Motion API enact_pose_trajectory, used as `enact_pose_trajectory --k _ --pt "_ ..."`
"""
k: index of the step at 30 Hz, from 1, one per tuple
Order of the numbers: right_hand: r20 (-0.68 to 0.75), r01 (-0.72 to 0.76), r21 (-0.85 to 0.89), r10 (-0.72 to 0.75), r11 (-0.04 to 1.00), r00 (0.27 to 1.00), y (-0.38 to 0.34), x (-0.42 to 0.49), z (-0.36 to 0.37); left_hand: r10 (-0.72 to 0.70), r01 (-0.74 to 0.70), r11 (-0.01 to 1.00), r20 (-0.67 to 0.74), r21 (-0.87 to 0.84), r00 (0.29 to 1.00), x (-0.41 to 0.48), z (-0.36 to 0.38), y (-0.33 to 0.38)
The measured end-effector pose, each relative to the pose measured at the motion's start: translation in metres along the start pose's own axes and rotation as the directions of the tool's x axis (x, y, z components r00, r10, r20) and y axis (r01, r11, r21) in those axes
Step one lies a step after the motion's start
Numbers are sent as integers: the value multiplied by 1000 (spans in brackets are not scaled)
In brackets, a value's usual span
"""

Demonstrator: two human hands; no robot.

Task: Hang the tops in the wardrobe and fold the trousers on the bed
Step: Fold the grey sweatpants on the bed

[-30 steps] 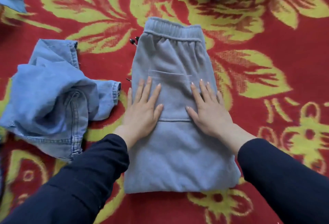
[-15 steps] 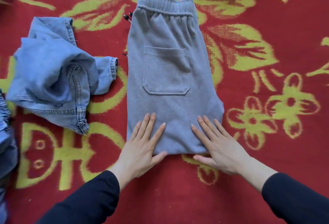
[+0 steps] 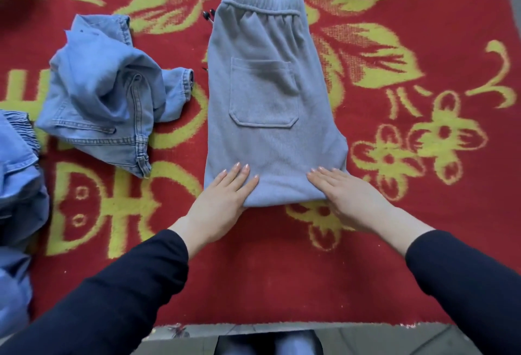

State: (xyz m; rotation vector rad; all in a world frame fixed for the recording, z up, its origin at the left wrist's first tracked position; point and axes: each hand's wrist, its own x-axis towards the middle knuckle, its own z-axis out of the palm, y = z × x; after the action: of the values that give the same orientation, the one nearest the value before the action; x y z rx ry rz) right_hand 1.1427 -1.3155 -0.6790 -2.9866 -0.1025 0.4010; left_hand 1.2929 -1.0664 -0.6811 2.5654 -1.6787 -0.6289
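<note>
Grey sweat trousers lie folded in a flat rectangle on the red and yellow flowered bed cover, waistband at the far end and a patch pocket facing up. My left hand rests flat on the near left corner of the fold, fingers straight. On the near right corner my right hand lies flat in the same way. Both hands touch the near folded edge. A crumpled light blue denim garment sits to the left of the trousers.
More blue denim clothing is piled at the left edge of the bed. Black drawstring tips poke out beside the waistband. The near edge of the bed runs along the bottom, with floor beyond it.
Both hands slid from the pocket area down to the near edge of the folded trousers. The view pulled back, so the bed's near edge now shows.
</note>
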Motion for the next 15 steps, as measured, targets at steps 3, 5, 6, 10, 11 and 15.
enact_pose_trajectory --k 3,5,6,10,11,15 --pt "372 -126 128 70 984 926 -20 -20 -39 22 67 960 311 -271 950 -27 -24 14" --pt "539 -196 236 39 952 841 -28 -33 -60 87 120 906 457 -406 885 -44 -46 27" --pt "575 -245 338 6 909 818 -29 -39 -70 127 133 877 491 -461 862 -49 -58 33" --pt "668 -512 632 -74 581 741 -11 -41 -114 171 290 745 593 -600 787 -51 -95 26" --pt "658 -546 659 -46 518 751 -6 -36 -124 151 312 715 575 -625 804 -45 -102 19" --pt "470 -503 777 184 378 863 20 6 -144 40 305 643 428 -703 903 -1 -136 -18"
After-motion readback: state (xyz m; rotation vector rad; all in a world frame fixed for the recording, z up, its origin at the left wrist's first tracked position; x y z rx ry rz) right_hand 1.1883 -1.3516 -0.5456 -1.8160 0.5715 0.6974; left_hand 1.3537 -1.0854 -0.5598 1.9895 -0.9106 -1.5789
